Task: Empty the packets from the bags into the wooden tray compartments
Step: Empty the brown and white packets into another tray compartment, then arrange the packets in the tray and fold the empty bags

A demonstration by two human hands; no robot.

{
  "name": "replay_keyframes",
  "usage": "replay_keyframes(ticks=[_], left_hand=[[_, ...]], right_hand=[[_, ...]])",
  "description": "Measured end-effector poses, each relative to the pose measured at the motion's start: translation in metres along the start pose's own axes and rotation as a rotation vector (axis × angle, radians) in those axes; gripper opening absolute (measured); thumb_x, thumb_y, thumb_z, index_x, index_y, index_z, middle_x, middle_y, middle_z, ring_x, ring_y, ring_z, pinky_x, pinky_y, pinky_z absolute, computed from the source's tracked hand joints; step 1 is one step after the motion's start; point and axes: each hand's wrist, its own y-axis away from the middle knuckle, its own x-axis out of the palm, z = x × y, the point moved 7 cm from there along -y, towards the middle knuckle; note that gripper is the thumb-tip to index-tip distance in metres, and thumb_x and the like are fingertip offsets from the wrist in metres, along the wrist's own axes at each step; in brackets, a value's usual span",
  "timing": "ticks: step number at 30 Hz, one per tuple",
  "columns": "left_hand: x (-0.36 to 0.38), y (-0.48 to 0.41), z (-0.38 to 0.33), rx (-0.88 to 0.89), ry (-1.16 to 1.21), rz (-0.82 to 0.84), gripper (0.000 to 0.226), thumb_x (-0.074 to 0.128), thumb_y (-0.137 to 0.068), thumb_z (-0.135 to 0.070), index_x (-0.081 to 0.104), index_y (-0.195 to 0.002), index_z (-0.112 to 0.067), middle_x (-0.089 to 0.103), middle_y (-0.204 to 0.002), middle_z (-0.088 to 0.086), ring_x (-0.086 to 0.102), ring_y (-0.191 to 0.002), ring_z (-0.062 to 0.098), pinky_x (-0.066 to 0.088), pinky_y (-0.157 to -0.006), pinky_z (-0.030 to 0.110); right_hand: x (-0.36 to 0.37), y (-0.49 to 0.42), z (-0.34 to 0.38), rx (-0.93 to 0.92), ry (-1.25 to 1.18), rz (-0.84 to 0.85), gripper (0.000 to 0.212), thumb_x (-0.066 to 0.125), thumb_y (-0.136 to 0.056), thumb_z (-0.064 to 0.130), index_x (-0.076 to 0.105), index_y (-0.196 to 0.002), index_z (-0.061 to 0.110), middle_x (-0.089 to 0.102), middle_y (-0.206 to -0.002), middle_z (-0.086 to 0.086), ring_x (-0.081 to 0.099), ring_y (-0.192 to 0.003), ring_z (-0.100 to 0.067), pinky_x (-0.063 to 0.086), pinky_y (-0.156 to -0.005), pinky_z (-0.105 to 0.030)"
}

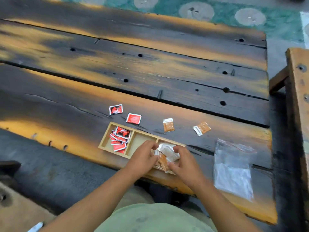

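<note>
Packets: heaped in tray's right compartment, apparently being gathered in.
Left hand: grasped heap.
Right hand: grasped heap.

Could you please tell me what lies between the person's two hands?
In the head view, a heap of brown and white packets lies between the left hand and right hand, over the wooden tray's right compartment.
</note>
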Motion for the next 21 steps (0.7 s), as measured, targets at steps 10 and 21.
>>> replay_keyframes(ticks=[10, 21], left_hand=[[0.021, 0.007, 0.018, 0.329, -0.279, 0.222, 0.065, 0.063, -0.09, -0.018, 0.034, -0.147, -0.027, 0.021, -0.16, -0.013, 0.027, -0.137, 0.013, 0.032, -0.114, 0.031], [0.021, -0.014, 0.011, 0.356, -0.295, 0.193, 0.049, 0.064, -0.09, -0.03, 0.047, -0.136, -0.035, 0.056, -0.116, -0.014, 0.04, -0.111, 0.015, 0.038, -0.101, 0.036]], right_hand=[[0.038, 0.018, 0.008, 0.017, 0.417, 0.077, 0.062, 0.065, -0.085, 0.049, 0.037, -0.137, 0.028, 0.041, -0.129, 0.006, 0.063, -0.103, -0.024, 0.05, -0.075, -0.036], [0.014, 0.003, 0.01, 0.051, 0.241, -0.075, 0.025, 0.054, -0.098, 0.024, 0.064, -0.121, 0.024, 0.065, -0.109, 0.005, 0.063, -0.097, -0.02, 0.049, -0.077, -0.036]])
